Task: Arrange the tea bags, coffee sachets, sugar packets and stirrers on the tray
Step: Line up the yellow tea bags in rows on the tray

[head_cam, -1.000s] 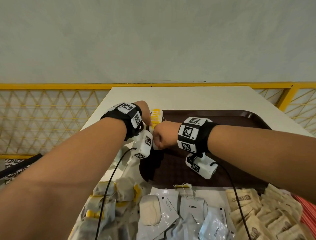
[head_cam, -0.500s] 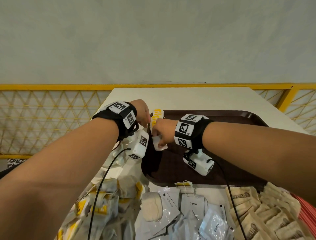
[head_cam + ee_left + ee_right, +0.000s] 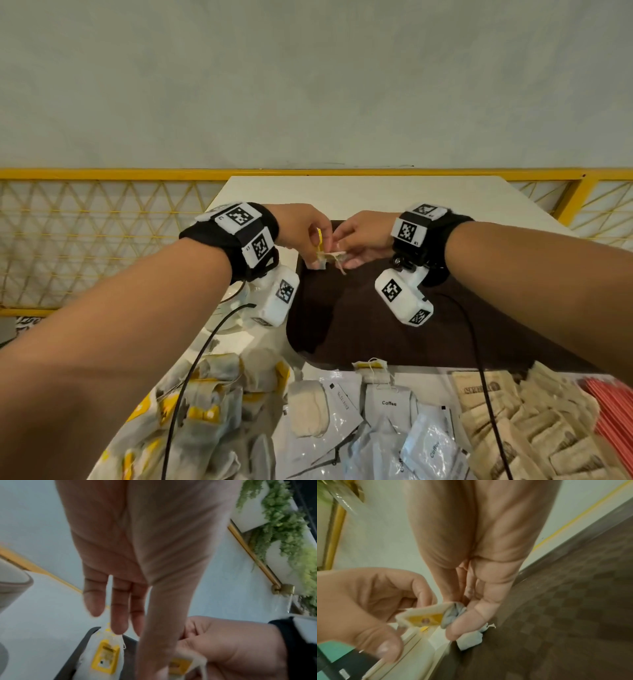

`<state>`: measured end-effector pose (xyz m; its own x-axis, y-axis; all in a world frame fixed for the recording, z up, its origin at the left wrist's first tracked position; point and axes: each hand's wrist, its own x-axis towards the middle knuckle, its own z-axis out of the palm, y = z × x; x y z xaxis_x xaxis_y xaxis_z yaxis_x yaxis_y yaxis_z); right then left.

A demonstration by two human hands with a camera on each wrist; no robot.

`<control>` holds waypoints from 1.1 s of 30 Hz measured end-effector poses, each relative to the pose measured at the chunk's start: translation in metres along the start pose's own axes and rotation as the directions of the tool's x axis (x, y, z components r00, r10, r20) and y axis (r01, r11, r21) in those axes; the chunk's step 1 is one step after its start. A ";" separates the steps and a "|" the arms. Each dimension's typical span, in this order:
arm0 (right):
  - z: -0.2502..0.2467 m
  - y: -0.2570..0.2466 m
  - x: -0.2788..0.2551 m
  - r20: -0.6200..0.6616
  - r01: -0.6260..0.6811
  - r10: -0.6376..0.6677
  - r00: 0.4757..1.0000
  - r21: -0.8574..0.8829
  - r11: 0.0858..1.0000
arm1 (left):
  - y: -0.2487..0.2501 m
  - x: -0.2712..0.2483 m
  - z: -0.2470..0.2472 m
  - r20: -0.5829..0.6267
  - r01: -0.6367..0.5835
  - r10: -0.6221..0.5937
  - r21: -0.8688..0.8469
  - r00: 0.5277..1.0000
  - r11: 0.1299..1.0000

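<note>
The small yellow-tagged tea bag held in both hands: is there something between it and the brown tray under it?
Nothing visible blocks it. The small yellow-tagged tea bag is held between the left hand and the right hand, over the far left corner of the brown plastic tray. Another tea bag already lies there, beside it.

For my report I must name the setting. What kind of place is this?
Probably a cafe or canteen seating area: a dark brown plastic serving tray on a white table, a yellow metal railing behind it, and hanging green plants.
</note>
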<state>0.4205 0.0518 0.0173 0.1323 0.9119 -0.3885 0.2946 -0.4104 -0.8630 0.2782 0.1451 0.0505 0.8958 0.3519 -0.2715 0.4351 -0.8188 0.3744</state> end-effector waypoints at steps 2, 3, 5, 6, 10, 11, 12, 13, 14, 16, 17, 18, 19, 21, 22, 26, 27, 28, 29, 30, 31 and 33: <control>0.002 -0.001 -0.001 0.040 -0.027 0.025 0.999 0.056 0.998 | 0.001 0.002 0.001 -0.063 -0.030 0.031 0.020 0.998 0.999; 0.004 -0.001 -0.002 0.049 -0.042 0.039 0.998 0.061 0.997 | 0.000 0.002 0.000 -0.079 -0.023 0.024 0.013 0.997 1.000; 0.008 0.002 -0.001 0.004 -0.060 0.060 0.998 -0.031 0.998 | -0.005 0.004 -0.001 -0.057 0.033 -0.034 -0.016 0.998 0.999; 0.007 0.005 0.000 -0.047 -0.065 0.061 0.997 -0.097 0.993 | -0.009 0.005 -0.001 -0.022 0.070 -0.071 -0.019 0.997 0.997; -0.002 0.010 0.003 -0.189 -0.111 0.079 0.979 -0.163 0.980 | -0.015 0.015 0.004 0.048 0.153 -0.156 0.061 0.987 0.986; -0.003 0.009 0.003 -0.199 -0.113 0.082 0.977 -0.149 0.982 | -0.015 0.018 0.006 0.037 0.166 -0.169 0.068 0.985 0.984; -0.002 0.008 0.002 -0.202 -0.108 0.078 0.976 -0.144 0.984 | -0.016 0.021 0.008 0.027 0.181 -0.183 0.074 0.983 0.981; 0.000 0.007 0.002 -0.202 -0.097 0.067 0.977 -0.144 0.985 | -0.017 0.024 0.009 0.014 0.194 -0.196 0.084 0.980 0.977; 0.002 0.006 0.002 -0.199 -0.082 0.053 0.979 -0.139 0.987 | -0.018 0.027 0.010 -0.003 0.206 -0.207 0.093 0.978 0.974; 0.006 0.006 0.002 -0.183 -0.053 0.032 0.983 -0.111 0.992 | -0.019 0.031 0.010 -0.055 0.222 -0.218 0.102 0.974 0.970; 0.007 0.006 0.003 -0.170 -0.045 0.028 0.985 -0.098 0.994 | -0.018 0.033 0.010 -0.081 0.231 -0.224 0.100 0.971 0.968; 0.009 0.007 0.004 -0.150 -0.042 0.028 0.988 -0.094 0.995 | -0.018 0.034 0.009 -0.101 0.242 -0.233 0.095 0.967 0.966; 0.011 0.007 0.006 -0.131 -0.040 0.027 0.991 -0.099 0.994 | -0.018 0.035 0.008 -0.112 0.254 -0.244 0.084 0.963 0.964; 0.016 0.009 0.010 -0.101 -0.022 0.009 0.995 -0.135 0.991 | -0.019 0.036 0.006 -0.114 0.280 -0.273 0.050 0.955 0.959; 0.018 0.010 0.013 -0.092 -0.009 -0.007 0.996 -0.165 0.986 | -0.020 0.036 0.005 -0.114 0.293 -0.288 0.034 0.951 0.955; 0.020 0.008 0.015 -0.049 -0.002 -0.008 0.999 -0.185 0.983 | -0.021 0.036 0.003 -0.161 0.343 -0.343 -0.027 0.926 0.939; 0.020 0.007 0.014 -0.035 -0.009 0.002 0.999 -0.201 0.980 | -0.021 0.036 0.003 -0.167 0.357 -0.357 -0.031 0.919 0.933; 0.020 0.007 0.012 -0.025 -0.012 0.007 1.000 -0.221 0.975 | -0.022 0.036 0.004 -0.172 0.368 -0.369 -0.039 0.914 0.929; 0.020 0.007 0.012 -0.018 -0.009 0.004 1.000 -0.244 0.970 | -0.023 0.037 0.004 -0.172 0.374 -0.378 -0.058 0.910 0.926; 0.020 0.007 0.011 -0.008 -0.001 -0.001 1.000 -0.270 0.963 | -0.023 0.038 0.005 -0.169 0.377 -0.386 -0.081 0.907 0.923; 0.020 0.007 0.011 0.004 0.005 -0.003 1.000 -0.302 0.953 | -0.024 0.038 0.006 -0.163 0.380 -0.392 -0.099 0.905 0.920; 0.021 0.007 0.010 0.030 0.011 0.000 1.000 -0.365 0.931 | -0.024 0.039 0.006 -0.158 0.378 -0.395 -0.127 0.905 0.917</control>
<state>0.4040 0.0583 0.0010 0.1036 0.9116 -0.3977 0.6215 -0.3715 -0.6897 0.3019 0.1755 0.0256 0.6532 0.7135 -0.2535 0.7492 -0.5604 0.3532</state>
